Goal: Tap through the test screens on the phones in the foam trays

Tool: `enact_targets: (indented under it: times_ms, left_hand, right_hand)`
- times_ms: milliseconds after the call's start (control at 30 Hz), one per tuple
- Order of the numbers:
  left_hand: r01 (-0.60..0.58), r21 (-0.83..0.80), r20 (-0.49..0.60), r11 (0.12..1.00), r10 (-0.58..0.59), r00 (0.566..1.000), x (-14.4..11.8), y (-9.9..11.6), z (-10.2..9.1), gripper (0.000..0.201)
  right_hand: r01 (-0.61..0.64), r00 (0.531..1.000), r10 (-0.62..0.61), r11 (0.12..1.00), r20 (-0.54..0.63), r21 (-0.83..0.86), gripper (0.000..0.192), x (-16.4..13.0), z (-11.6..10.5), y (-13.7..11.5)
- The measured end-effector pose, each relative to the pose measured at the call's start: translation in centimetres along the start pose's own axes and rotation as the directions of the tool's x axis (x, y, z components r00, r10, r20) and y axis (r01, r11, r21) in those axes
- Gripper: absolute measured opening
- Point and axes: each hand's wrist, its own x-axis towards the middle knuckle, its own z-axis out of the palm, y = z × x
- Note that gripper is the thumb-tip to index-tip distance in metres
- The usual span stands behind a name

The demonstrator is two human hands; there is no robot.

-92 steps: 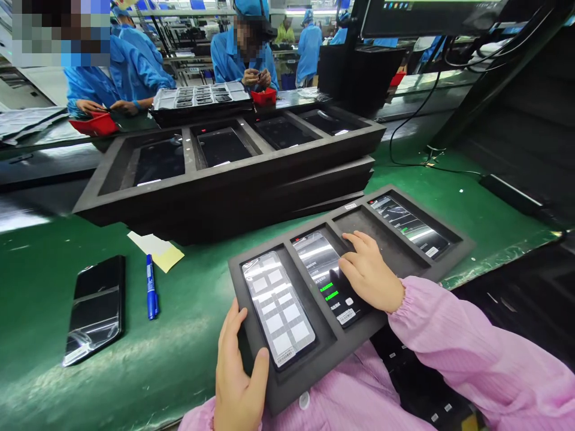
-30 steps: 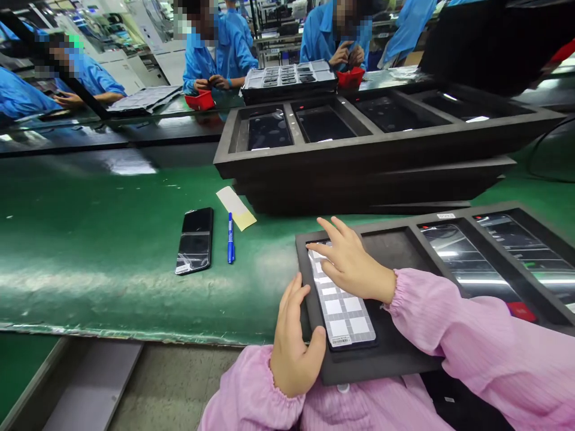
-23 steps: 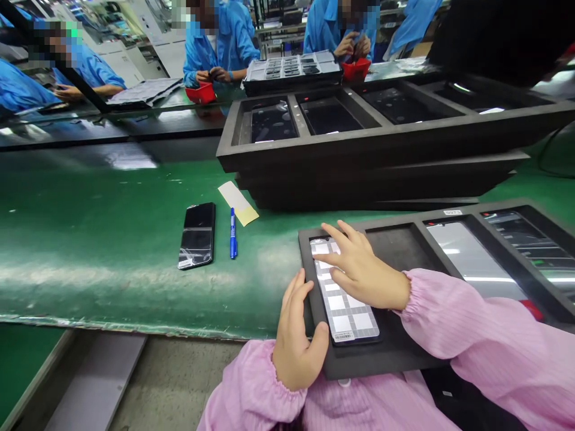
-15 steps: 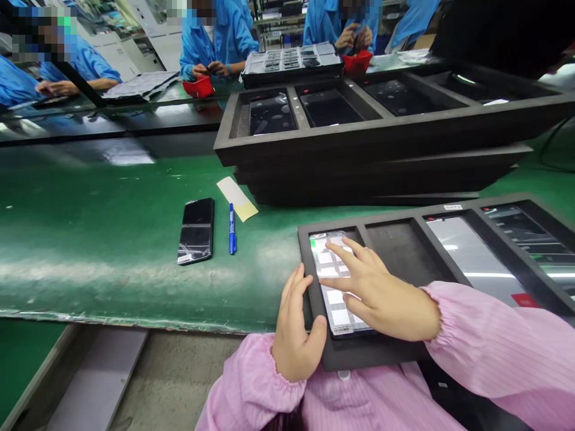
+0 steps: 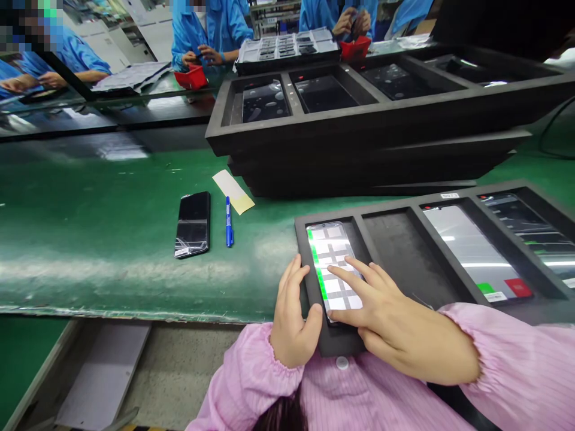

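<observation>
A lit smartphone (image 5: pixel 330 263) lies in the leftmost compartment of a black foam tray (image 5: pixel 372 257). Its screen shows a white and grey grid, with a green strip down the left side. My right hand (image 5: pixel 377 302) is over it, fingers spread, fingertips at the screen. My left hand (image 5: pixel 296 323) rests against the tray's left edge, fingers stretched out and thumb apart, holding nothing. The second compartment holds no phone. A phone with a pale screen (image 5: pixel 471 251) lies in the third, bearing a green and a red block, and a darker phone (image 5: pixel 530 233) in the fourth.
A dark phone (image 5: pixel 193 224), a blue marker (image 5: pixel 229 221) and a sticky-note strip (image 5: pixel 233 191) lie left on the green table. Stacked foam trays (image 5: pixel 381 134) holding phones stand behind. Across the table, people in blue work near red bins (image 5: pixel 191 78).
My right hand has slid down the phone's screen, and the green has grown from a small top patch into a long left strip. My left hand stays at the tray edge.
</observation>
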Motion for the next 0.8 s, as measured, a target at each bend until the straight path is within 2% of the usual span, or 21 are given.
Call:
enact_targets:
  times_ms: [167, 233, 367, 433, 600, 800]
  left_hand:
    - [0.003, -0.016, -0.003, 1.0, -0.003, 1.0, -0.1, -0.1, 0.1, 0.047]
    - [0.012, -0.025, -0.001, 1.0, -0.012, 1.0, -0.2, -0.1, 0.1, 0.048]
    - [0.023, -0.043, -0.006, 0.999, -0.023, 1.0, -0.2, -0.2, 0.3, 0.047]
    - [0.027, -0.038, -0.012, 0.999, -0.028, 1.0, -0.2, -0.1, 0.3, 0.047]
    - [0.038, 0.001, -0.008, 0.999, -0.038, 0.999, -0.3, 0.0, 0.2, 0.048]
    - [0.039, 0.006, -0.005, 0.999, -0.039, 0.999, -0.4, -0.2, 0.2, 0.048]
  right_hand:
    - [0.027, 1.0, -0.027, 0.999, 0.005, 0.031, 0.05, -0.3, -0.1, 0.2]
    - [0.016, 0.999, -0.015, 0.999, -0.03, 0.045, 0.048, 0.2, -0.6, 0.8]
    - [-0.115, 0.975, 0.115, 0.993, -0.192, 0.01, 0.042, 2.6, -1.8, 2.4]
    - [-0.199, 0.954, 0.189, 0.98, -0.234, -0.017, 0.043, 4.3, -2.2, 3.0]
    - [-0.303, 0.934, 0.285, 0.952, -0.214, -0.055, 0.046, 7.6, -2.3, 3.4]
    - [-0.308, 0.938, 0.296, 0.951, -0.181, -0.042, 0.047, 8.6, -1.8, 3.7]
